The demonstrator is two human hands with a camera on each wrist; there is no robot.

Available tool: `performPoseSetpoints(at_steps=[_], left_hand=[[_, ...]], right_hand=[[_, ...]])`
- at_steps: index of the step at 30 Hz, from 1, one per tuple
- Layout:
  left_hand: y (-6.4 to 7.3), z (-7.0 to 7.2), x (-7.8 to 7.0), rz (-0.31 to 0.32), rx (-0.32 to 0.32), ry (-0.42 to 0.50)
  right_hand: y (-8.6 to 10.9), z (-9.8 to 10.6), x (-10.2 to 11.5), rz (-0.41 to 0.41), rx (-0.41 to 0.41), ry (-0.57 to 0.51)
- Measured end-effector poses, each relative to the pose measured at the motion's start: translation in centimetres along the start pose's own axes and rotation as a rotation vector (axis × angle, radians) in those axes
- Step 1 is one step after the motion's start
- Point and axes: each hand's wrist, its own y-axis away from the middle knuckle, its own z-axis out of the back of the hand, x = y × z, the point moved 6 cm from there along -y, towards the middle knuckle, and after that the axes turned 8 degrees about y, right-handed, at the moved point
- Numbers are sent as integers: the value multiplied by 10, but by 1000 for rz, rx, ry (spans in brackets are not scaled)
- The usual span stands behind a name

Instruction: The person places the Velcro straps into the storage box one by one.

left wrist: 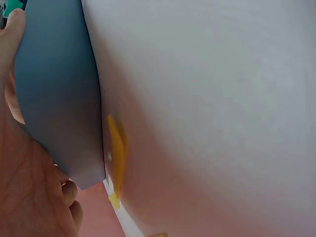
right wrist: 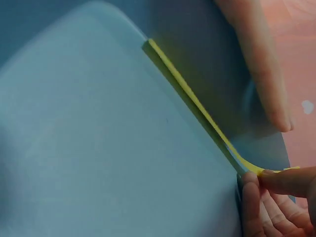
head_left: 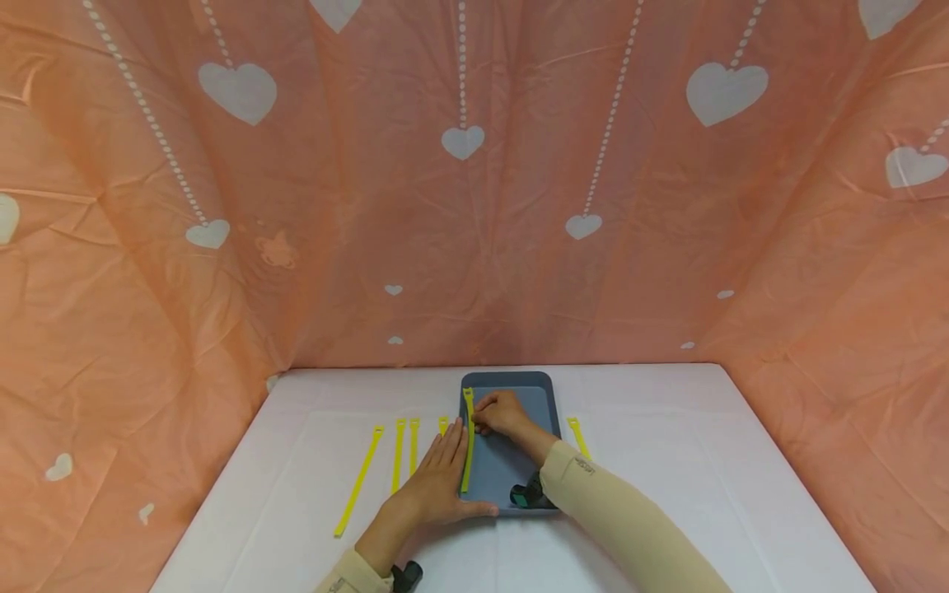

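Note:
A blue-grey tray [head_left: 515, 469] lies on the white table. Inside it, along the left wall, is a yellow hook-and-loop cable tie [head_left: 467, 473] with a slotted head at the far end. My right hand [head_left: 506, 413] reaches over the tray and pinches this cable tie [right wrist: 190, 94] between thumb and finger near its head, as the right wrist view shows; the other end lies along the tray floor's edge. My left hand [head_left: 441, 487] rests against the tray's left side, fingers straight and thumb at the front edge. The left wrist view shows its palm beside the tray wall [left wrist: 59, 74].
Several more yellow cable ties lie left of the tray, the outermost one [head_left: 359, 482] slanted; my left hand partly covers some. Another cable tie [head_left: 578, 436] lies right of the tray, partly behind my right sleeve [head_left: 623, 502]. A pink curtain [head_left: 489, 247] surrounds the table.

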Motion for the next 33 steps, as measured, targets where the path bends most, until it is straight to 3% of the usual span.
performPoseSetpoints(at_steps=[11,26,33], left_hand=[[1,0,0,-1,-6,-11],[2,-1,2,-39,-39,60],[3,2,-3,-14,-20,19]], right_hand=[[0,-2,-3,3,-13,-1],[-1,-2,-5,31,13,11],[-2,-1,-6,57,45,0]])
